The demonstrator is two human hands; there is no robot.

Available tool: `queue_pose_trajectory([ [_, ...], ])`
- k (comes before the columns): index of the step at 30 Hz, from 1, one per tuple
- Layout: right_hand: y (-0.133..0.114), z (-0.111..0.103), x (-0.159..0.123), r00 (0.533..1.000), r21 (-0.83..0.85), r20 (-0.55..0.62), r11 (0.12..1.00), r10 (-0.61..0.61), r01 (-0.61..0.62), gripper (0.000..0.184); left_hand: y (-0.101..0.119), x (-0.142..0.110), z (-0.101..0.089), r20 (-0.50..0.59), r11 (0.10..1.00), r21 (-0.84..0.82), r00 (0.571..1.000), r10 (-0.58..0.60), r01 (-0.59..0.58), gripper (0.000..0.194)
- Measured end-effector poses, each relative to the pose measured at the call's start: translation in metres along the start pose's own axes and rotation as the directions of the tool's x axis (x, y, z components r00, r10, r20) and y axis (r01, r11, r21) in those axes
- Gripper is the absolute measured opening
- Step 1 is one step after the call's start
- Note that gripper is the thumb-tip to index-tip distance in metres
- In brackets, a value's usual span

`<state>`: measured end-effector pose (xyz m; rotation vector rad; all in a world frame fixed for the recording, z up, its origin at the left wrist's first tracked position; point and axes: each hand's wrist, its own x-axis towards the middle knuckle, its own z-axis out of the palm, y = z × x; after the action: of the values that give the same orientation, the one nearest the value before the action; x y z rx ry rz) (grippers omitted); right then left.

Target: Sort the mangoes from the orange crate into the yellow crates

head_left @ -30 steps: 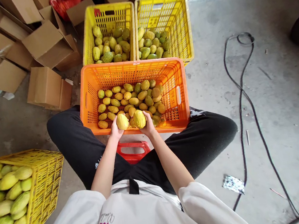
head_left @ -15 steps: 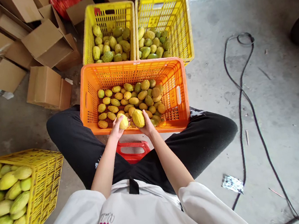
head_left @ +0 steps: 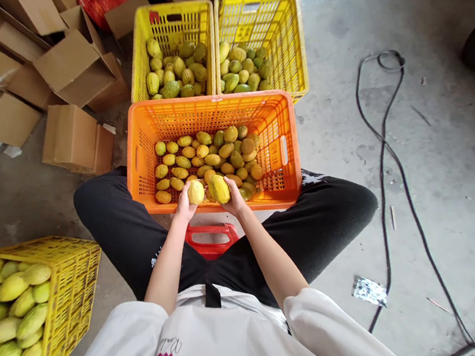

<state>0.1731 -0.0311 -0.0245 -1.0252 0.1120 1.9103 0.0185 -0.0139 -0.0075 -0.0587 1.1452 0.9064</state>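
Note:
My left hand (head_left: 185, 206) is closed around a pale yellow, mango-like fruit (head_left: 196, 192). Beside it, my right hand (head_left: 235, 197) grips a larger yellow mango-like fruit (head_left: 218, 190) with faint ridges and greenish marks. Both fruits are held close together above the near rim of an orange plastic crate (head_left: 293, 182). Many smaller oval fruits (head_left: 213, 160), yellow, orange and greenish, lie inside that crate, rows on its left and a heap on its right. My fingers partly hide behind the held fruits.
Two yellow crates (head_left: 215, 35) with greenish-yellow fruit stand behind the orange one. Another yellow crate (head_left: 71, 293), full of fruit, is at lower left. Cardboard boxes (head_left: 74, 68) pile up at upper left. A black cable (head_left: 384, 141) lies on the concrete floor to the right.
The fruit in my right hand has turned slightly and tilted. The left-hand fruit has also rotated a little; both hands stay in nearly the same place.

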Motion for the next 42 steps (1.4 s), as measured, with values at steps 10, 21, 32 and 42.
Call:
queue_pose_trajectory([
  [10,0.0023,-0.0033,0.0066,0.993,0.029,-0.078,0.995,-0.090,0.092,0.022,0.0004,0.0037,-0.0040,0.016,0.999,-0.031,0.999,-0.042,0.043,0.040],
  [21,0.0031,-0.0028,0.0038,0.989,0.025,-0.030,0.989,-0.142,0.143,0.037,0.0055,-0.0022,-0.0013,0.005,0.997,-0.072,1.000,-0.015,0.015,0.049],
  [32,0.0032,-0.0042,0.0009,0.978,0.016,-0.045,0.979,-0.204,0.205,0.015,0.0010,0.0011,-0.0018,-0.089,0.996,-0.075,0.995,0.036,-0.043,0.012],
  [42,0.0007,-0.0055,0.0029,0.996,0.112,-0.023,0.990,-0.088,0.090,0.022,0.0043,0.0007,-0.0008,-0.030,0.995,-0.067,0.997,-0.070,0.068,0.035],
])
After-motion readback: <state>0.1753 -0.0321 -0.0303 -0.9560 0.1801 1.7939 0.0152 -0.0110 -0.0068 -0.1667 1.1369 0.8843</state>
